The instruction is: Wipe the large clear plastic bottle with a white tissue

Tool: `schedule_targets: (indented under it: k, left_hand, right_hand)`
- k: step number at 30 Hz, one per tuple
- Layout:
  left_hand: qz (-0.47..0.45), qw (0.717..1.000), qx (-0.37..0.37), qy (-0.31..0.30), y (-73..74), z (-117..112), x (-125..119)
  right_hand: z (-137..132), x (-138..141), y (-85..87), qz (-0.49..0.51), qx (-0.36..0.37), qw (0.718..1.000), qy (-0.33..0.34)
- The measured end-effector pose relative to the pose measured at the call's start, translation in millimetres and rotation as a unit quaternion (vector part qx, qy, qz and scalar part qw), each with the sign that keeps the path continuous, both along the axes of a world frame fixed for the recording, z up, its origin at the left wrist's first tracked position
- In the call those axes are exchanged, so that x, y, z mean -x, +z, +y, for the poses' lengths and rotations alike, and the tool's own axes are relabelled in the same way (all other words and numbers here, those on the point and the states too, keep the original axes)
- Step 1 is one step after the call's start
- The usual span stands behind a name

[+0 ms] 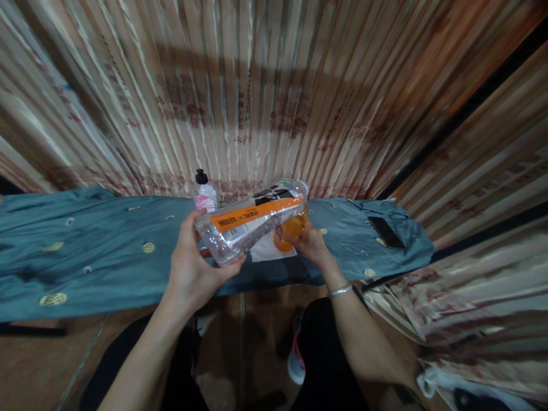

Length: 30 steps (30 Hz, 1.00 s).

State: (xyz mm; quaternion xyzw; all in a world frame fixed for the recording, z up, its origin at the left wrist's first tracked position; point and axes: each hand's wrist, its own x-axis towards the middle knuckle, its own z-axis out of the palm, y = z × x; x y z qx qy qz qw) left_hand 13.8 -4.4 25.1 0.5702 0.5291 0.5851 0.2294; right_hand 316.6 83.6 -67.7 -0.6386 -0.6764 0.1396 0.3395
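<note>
Clear plastic bottle, large and elongated, its bright orange label band printed with dark characters and bordered by black and silver-grey areas: you hold it above the teal-cloth-covered counter. The body is tilted, left end lower than right; glossy highlights mark the transparent wall. Your left hand grips the left end, thumb along the lower edge. Your right hand grips a translucent orange rounded object, partly hidden beneath the bottle's right end. A white sheet lies below.
</note>
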Motion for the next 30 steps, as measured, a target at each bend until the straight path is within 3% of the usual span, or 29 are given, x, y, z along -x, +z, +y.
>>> schedule_targets:
  k: [30]
  left_hand:
    - [0.031, 0.999, -0.035, 0.003, -3.6, -0.4, 3.6]
  right_hand:
    - [-0.3, 4.6, 2.4, -0.008, -0.003, 1.0, -0.008]
